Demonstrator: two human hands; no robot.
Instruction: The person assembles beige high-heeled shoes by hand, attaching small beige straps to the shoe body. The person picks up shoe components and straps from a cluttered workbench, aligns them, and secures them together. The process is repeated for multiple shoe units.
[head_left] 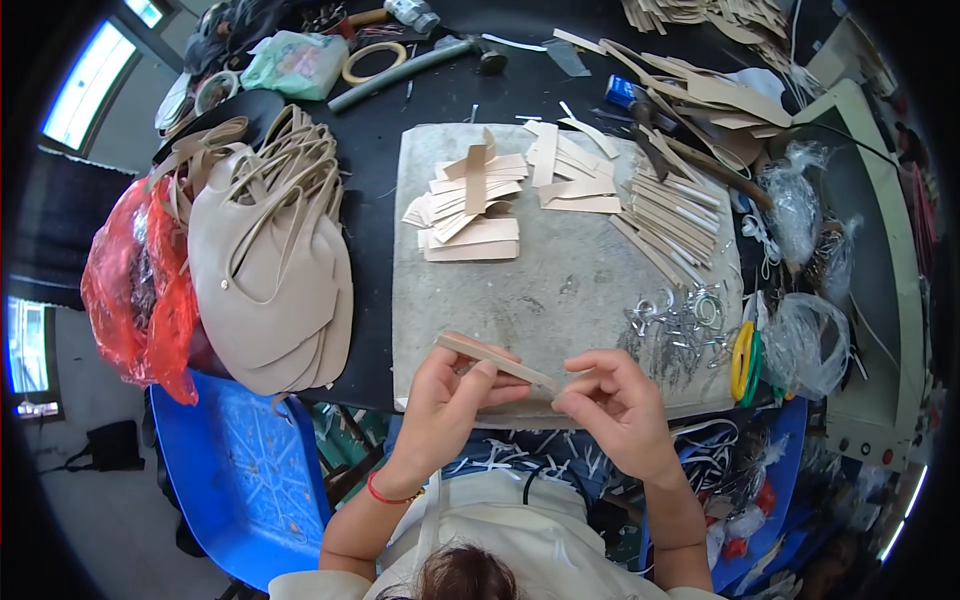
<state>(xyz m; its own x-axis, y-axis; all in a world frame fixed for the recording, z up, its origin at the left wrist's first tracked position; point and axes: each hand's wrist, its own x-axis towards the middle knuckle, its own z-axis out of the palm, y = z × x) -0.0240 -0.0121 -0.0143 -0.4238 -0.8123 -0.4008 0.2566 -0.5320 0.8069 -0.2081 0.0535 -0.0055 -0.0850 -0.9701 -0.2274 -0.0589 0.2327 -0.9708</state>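
A narrow beige strip (500,359), apparently leather, slants above the near edge of a grey work board (470,310). My left hand (447,400) grips it between thumb and fingers. At the strip's right end, the thumb and index finger of my right hand (618,410) pinch together; whether a smaller piece is between them is too small to tell. Beyond my hands, short beige strips (470,240) lie in a loose pile, with more flat pieces (575,170) beside it. Rolled narrow strips (675,220) lie further right. Small metal hooks and rings (680,325) are scattered near my right hand.
Stacked beige bag panels with straps (270,260) lie left of the board, beside a red plastic bag (140,290). A blue tub (245,470) stands below. Yellow and green handled scissors (746,365) and clear plastic bags (805,345) are at right. A hammer (700,165) lies behind.
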